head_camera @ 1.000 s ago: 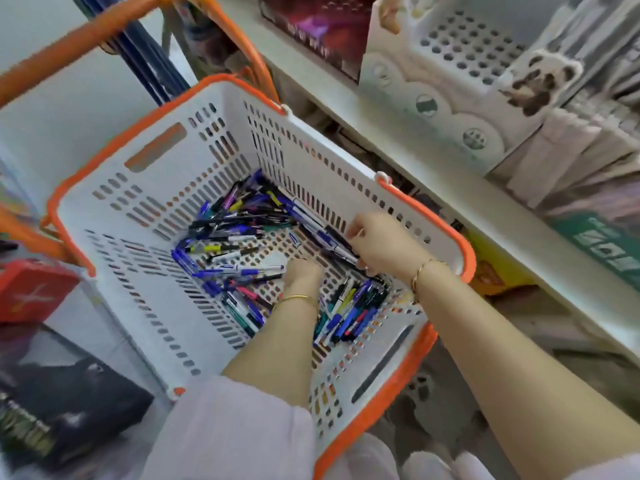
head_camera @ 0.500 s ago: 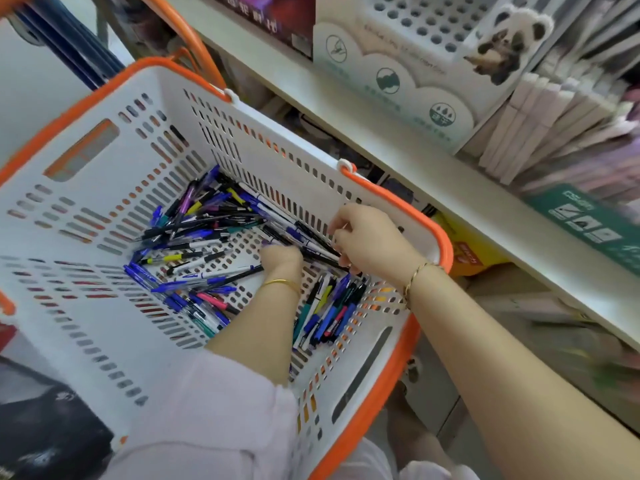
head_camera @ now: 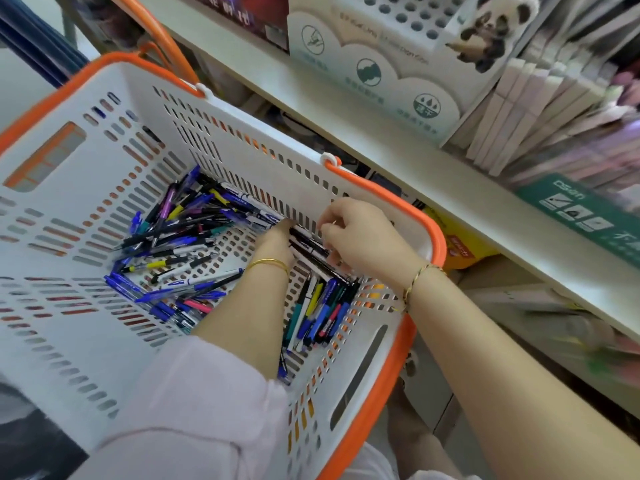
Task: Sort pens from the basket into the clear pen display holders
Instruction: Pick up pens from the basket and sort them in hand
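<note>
Lots of pens [head_camera: 180,244] lie in the bottom of the white and orange basket [head_camera: 242,140], and by its far wall the right hand [head_camera: 363,237] curls its fingers round some dark pens [head_camera: 308,245], while the left hand [head_camera: 277,240] dips in just beside it, fingers hidden, so I cannot tell its grip.

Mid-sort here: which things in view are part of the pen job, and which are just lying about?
Job: basket, loose pens, dark pens gripped by right hand, left hand beside them.
Lying about: panda display box, pale stacked boxes, green box, yellow packet, shelf. No clear holders in view.
</note>
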The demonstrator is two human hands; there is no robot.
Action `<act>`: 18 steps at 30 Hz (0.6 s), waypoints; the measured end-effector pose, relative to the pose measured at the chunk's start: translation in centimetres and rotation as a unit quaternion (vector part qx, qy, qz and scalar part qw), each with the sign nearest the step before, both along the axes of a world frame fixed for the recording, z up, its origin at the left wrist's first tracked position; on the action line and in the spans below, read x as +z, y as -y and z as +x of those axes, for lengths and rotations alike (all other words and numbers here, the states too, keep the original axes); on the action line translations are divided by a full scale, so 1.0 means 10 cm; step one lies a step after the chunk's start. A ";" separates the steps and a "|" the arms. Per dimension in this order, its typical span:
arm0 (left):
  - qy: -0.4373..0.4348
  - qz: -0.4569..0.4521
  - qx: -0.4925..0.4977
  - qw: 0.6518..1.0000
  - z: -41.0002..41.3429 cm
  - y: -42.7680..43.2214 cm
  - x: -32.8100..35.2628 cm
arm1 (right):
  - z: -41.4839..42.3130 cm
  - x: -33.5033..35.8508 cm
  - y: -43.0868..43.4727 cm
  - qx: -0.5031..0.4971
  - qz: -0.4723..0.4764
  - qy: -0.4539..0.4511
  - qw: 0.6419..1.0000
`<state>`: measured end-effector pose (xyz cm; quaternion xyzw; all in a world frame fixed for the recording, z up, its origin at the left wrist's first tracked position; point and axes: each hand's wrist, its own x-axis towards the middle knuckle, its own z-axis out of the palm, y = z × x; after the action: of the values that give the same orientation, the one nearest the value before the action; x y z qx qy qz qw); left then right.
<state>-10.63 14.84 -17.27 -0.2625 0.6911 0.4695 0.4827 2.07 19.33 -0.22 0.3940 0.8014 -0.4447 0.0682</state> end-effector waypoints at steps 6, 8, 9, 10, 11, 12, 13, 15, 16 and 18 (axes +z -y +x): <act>0.012 0.029 0.047 0.998 0.16 -0.02 -0.05 | -0.01 -0.01 0.01 -0.004 -0.002 -0.005 1.000; -0.012 0.032 0.072 0.997 0.20 -0.02 -0.05 | 0.00 0.00 0.00 -0.005 -0.004 -0.007 1.000; -0.020 0.043 0.078 0.996 0.23 -0.01 0.03 | 0.00 0.00 0.00 -0.004 -0.004 -0.008 1.000; -0.024 0.045 0.078 0.996 0.23 0.00 0.08 | 0.00 0.00 0.00 -0.005 -0.006 -0.010 1.000; -0.031 0.049 0.077 0.995 0.22 0.02 0.06 | 0.00 0.01 0.00 -0.007 -0.010 -0.013 1.000; -0.040 0.042 0.072 0.996 0.22 0.05 0.10 | 0.00 0.02 0.01 -0.008 -0.014 -0.015 1.000; -0.047 0.035 0.071 0.996 0.22 0.09 0.12 | -0.01 0.03 0.01 -0.009 -0.019 -0.018 1.000; -0.049 0.036 0.093 0.994 0.23 0.20 0.18 | -0.02 0.05 0.03 -0.008 -0.021 -0.023 0.999; -0.053 0.044 0.100 0.993 0.23 0.26 0.21 | -0.03 0.06 0.04 -0.007 -0.023 -0.026 0.999; -0.051 0.042 0.113 0.991 0.22 0.39 0.23 | -0.05 0.08 0.07 -0.003 -0.029 -0.031 0.999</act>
<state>-8.39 10.94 -14.94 -0.2943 0.6605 0.5625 0.4010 1.59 18.66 0.55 0.3801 0.7888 -0.4800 0.0536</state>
